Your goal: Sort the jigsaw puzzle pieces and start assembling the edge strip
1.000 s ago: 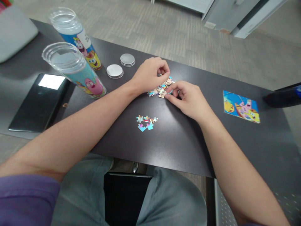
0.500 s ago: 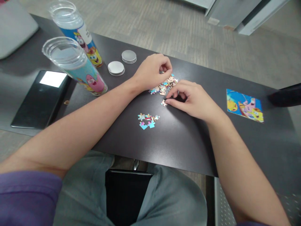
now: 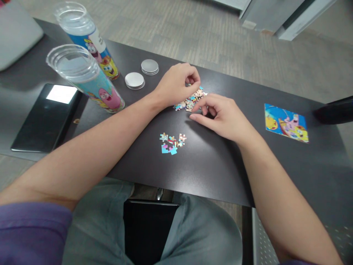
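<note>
A pile of jigsaw puzzle pieces (image 3: 190, 100) lies on the dark table between my hands. My left hand (image 3: 179, 84) rests at its far left side, fingers curled in toward the thumb; whatever they may hold is hidden. On the pile's right edge is my right hand (image 3: 220, 116), thumb and forefinger apart with nothing seen between them. Nearer to me sits a small cluster of loose puzzle pieces (image 3: 172, 150), several of them light blue at the edge. One pinkish puzzle piece (image 3: 182, 137) lies at that cluster's upper right.
Two clear cartoon tubes, one nearer (image 3: 106, 96) and one farther (image 3: 109, 64), stand at the left. Beside them are round silver lids (image 3: 134, 80) and a black device (image 3: 38, 121). A cartoon picture card (image 3: 286, 123) lies right, near a dark object (image 3: 335, 110).
My right hand has let go of a puzzle piece, now with the near cluster, and moved back slightly to the pile. The cluster's pieces have shifted. My left hand has stayed put.
</note>
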{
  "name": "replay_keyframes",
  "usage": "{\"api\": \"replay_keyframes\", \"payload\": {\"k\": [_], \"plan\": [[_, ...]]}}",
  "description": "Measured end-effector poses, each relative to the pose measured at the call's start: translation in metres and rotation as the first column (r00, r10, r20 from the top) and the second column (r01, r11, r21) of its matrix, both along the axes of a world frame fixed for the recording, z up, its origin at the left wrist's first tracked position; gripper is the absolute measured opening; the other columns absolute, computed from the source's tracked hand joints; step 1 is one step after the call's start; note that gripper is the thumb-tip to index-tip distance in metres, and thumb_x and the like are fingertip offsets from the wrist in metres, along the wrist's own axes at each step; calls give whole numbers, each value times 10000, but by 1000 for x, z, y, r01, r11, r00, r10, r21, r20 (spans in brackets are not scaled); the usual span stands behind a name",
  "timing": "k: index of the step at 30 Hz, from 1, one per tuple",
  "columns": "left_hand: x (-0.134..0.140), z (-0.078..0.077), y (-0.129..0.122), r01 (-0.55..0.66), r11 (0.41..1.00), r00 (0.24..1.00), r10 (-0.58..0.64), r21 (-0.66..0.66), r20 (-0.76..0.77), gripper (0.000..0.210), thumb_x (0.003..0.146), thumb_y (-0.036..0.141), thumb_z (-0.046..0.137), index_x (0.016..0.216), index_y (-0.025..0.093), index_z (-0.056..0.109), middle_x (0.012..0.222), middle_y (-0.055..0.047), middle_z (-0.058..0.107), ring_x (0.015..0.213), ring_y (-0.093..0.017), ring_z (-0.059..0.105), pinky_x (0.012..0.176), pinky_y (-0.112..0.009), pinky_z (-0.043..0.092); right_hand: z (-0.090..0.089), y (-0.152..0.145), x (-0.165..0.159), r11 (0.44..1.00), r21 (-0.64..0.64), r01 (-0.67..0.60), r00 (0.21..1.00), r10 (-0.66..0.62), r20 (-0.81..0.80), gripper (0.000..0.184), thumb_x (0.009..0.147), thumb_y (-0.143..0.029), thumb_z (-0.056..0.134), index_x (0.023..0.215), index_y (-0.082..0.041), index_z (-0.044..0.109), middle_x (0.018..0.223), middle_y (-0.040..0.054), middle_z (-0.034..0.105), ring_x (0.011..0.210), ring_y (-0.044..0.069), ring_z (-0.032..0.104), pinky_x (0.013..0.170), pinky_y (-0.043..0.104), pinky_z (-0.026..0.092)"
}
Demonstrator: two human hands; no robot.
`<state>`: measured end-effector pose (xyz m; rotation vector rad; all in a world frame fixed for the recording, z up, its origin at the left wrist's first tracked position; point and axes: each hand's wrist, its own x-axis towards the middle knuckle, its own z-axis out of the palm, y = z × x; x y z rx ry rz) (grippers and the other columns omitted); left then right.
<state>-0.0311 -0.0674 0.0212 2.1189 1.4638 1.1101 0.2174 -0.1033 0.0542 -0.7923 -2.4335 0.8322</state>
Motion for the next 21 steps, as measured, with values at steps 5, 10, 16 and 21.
{"api": "replay_keyframes", "payload": {"k": [5,10,16,21], "plan": [[-2,-3,3,3,1000,1000,-3,6,0,108,1005,220,773,926,289,800,1114,-73,929,1110,-277,844,1058,-425,670,-17,2,-5,966,65,250,968,-249,-21,114,1094,-370,934,1109,-314,836,951,61,738,920,340,707,896,500,567],[-1,-2,4,9,1000,1000,-9,-12,0,106,967,188,830,919,278,802,1113,-74,922,1135,-294,857,1082,-438,683,-22,0,-20,940,130,314,944,-324,66,141,1059,-309,946,1057,-323,805,1002,39,737,915,315,702,935,485,562],[3,2,1,-11,999,1000,12,-36,19,140,978,149,812,901,265,793,1110,-75,917,1132,-290,864,1095,-445,673,-14,-4,-26,945,69,320,944,-324,67,170,1025,-220,926,1026,-305,779,1026,36,770,918,286,684,953,472,537],[3,2,0,-15,999,1000,16,-30,23,129,993,161,814,920,268,803,1144,-78,931,1137,-291,862,1111,-448,670,-13,-1,-18,943,14,333,939,-333,79,106,1107,-320,913,1020,-296,856,1139,79,810,1032,319,730,1071,572,552]]}}
